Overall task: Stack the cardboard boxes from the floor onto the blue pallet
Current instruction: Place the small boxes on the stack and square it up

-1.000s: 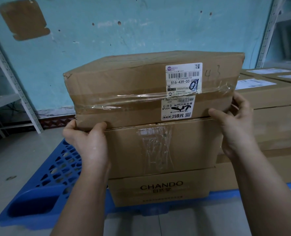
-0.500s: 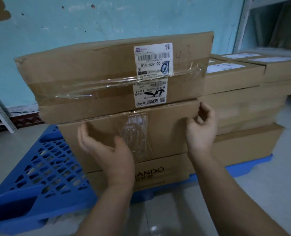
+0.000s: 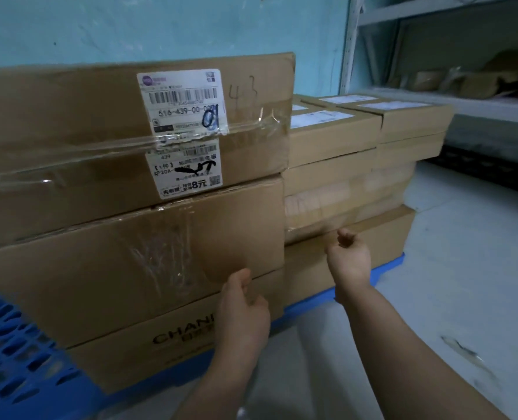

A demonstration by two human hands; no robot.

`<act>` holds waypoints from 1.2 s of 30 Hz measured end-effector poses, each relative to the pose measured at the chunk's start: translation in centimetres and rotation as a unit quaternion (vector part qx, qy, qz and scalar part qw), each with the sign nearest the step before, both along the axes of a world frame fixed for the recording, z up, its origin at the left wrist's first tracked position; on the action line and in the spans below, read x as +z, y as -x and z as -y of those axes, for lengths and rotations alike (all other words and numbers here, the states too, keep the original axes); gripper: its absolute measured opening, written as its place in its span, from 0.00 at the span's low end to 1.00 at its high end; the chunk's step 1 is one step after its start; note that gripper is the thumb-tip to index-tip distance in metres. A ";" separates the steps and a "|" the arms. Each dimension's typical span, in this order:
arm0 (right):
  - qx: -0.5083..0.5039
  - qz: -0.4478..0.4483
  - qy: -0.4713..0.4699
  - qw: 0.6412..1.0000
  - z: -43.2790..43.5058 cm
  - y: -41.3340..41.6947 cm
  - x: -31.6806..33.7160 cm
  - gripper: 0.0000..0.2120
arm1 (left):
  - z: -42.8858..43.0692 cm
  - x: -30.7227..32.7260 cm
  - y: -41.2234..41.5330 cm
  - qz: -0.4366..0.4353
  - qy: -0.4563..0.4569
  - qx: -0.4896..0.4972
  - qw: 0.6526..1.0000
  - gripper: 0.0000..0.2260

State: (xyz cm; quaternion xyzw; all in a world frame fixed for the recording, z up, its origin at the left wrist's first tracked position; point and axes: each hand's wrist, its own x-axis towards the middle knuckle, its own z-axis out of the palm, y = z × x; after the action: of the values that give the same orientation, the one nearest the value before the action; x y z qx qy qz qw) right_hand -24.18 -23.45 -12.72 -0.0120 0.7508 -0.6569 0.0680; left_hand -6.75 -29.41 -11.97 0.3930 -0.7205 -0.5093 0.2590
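A taped cardboard box with a white shipping label (image 3: 100, 140) lies on top of a stack of two other boxes: a plain box (image 3: 124, 268) and a bottom box printed CHANDO (image 3: 160, 347). The stack stands on the blue pallet (image 3: 12, 368). A second stack of flatter boxes (image 3: 342, 165) stands on the pallet to the right. My left hand (image 3: 242, 301) hovers in front of the lower boxes, fingers loosely curled, holding nothing. My right hand (image 3: 348, 256) is in front of the right stack, fingers curled in, holding nothing.
A turquoise wall (image 3: 160, 28) runs behind the pallet. A metal shelf unit (image 3: 448, 56) with brown packages stands at the right. Grey floor (image 3: 448, 268) lies to the right and in front of the pallet.
Both hands have let go of the top labelled box and dropped away from it toward the lower right. The view has shifted right and closer.
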 end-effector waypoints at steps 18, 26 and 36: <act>0.051 -0.034 -0.045 0.997 -7.8 15.8 -1.7 0.09 | -8.5 1.1 15.9 0.001 -0.037 0.121 0.992 0.31; 0.146 -0.036 0.035 0.988 -9.9 22.8 -1.3 0.32 | -6.2 1.3 20.9 0.003 -0.113 0.300 0.947 0.32; 0.242 -0.013 0.067 0.968 -8.0 25.7 -1.4 0.52 | -4.0 2.4 19.1 0.011 -0.168 0.288 0.943 0.37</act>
State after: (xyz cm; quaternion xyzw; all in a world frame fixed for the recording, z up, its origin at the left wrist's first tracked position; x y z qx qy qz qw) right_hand -49.92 -15.43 -14.16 -0.2064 0.6808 -0.6692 0.2149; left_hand -25.88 -25.41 -9.58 0.6267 -0.4834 -0.5223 0.3174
